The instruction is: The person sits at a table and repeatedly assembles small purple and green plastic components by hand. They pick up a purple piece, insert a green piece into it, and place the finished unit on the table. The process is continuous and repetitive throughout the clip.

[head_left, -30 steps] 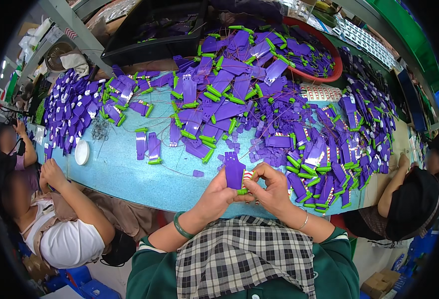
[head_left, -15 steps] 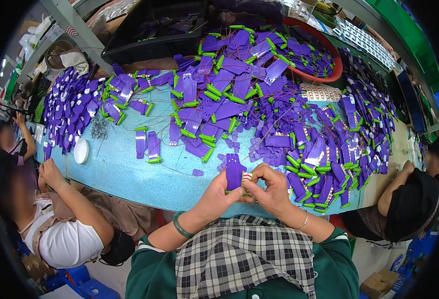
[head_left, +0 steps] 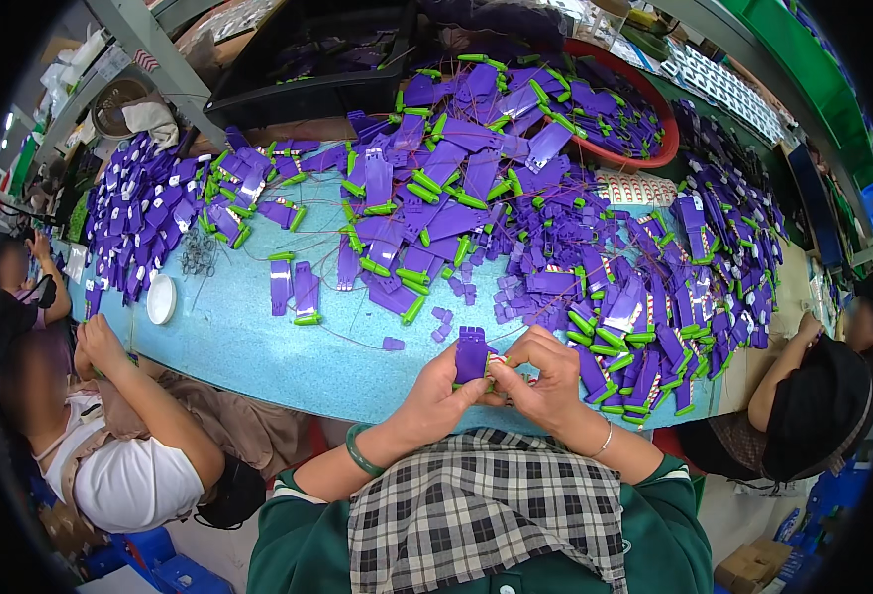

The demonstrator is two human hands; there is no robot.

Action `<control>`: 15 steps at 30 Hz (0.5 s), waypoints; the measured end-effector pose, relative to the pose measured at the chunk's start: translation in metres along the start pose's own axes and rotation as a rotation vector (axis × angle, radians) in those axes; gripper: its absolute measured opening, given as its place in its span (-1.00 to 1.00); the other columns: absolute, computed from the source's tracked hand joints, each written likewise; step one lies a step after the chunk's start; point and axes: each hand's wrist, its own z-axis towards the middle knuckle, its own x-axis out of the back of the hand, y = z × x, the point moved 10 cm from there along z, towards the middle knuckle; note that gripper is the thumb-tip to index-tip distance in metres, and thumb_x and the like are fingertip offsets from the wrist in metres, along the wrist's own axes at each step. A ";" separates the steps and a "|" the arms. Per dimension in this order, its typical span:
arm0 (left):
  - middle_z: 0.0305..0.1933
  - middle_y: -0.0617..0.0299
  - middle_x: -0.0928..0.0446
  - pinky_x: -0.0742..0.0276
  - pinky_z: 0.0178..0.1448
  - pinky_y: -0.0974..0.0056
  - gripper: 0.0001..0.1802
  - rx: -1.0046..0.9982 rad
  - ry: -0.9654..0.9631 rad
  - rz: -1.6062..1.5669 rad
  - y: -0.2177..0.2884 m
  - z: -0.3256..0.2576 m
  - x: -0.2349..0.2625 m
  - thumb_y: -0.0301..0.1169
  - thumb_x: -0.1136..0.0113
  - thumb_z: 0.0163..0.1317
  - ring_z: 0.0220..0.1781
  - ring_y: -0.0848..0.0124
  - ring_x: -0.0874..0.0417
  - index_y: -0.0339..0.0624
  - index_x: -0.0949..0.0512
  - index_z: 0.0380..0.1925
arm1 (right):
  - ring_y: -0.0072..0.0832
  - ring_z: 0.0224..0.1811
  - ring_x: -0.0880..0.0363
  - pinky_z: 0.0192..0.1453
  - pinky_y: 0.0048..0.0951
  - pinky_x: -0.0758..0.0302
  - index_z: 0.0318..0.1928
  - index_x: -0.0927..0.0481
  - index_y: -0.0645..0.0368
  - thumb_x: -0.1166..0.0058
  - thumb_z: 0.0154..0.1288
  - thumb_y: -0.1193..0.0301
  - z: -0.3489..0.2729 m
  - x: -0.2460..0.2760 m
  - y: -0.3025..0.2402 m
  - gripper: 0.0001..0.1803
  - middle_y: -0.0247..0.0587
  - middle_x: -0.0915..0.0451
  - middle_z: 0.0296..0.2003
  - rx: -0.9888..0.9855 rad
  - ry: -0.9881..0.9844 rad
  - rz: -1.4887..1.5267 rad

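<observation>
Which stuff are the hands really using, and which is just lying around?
In use:
left hand
right hand
purple piece, held by both hands

Lying about:
purple pile on the blue table
white dish
red tub
black tray

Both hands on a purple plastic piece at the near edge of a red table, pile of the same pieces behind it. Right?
Not quite: the table is light blue, not red, as the head view shows. The rest holds: left hand and right hand both hold the purple piece, with the purple pile behind.
</observation>
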 end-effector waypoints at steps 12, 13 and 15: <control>-0.58 0.22 -0.36 -0.37 -0.50 0.31 -0.52 0.319 -0.191 -0.457 -0.025 0.002 -0.027 0.00 0.26 0.46 -0.60 0.39 -0.39 -0.20 -0.38 -0.35 | -0.40 -0.10 -0.57 -0.04 -0.35 -0.52 -0.03 -0.56 0.30 -0.40 -0.02 0.26 0.000 -0.050 0.018 -0.44 -0.08 -0.59 -0.12 -0.301 -0.512 0.284; -0.59 0.24 -0.34 -0.31 -0.53 0.32 -0.53 0.408 -0.220 -0.598 -0.033 0.000 -0.032 -0.01 0.24 0.46 -0.62 0.42 -0.35 -0.20 -0.38 -0.35 | -0.40 -0.10 -0.58 -0.02 -0.35 -0.52 -0.15 -0.62 0.31 -0.37 0.02 0.33 0.005 -0.045 0.014 -0.60 -0.08 -0.60 -0.16 -0.201 -0.444 0.303; -0.65 0.30 -0.27 -0.09 -0.60 0.37 -0.59 0.480 -0.236 -0.642 -0.038 -0.001 -0.038 -0.06 0.16 0.43 -0.68 0.51 -0.19 -0.17 -0.39 -0.37 | -0.39 -0.11 -0.58 -0.01 -0.37 -0.51 -0.18 -0.63 0.32 -0.32 0.07 0.38 0.002 -0.042 0.018 -0.67 -0.07 -0.61 -0.17 -0.291 -0.374 0.492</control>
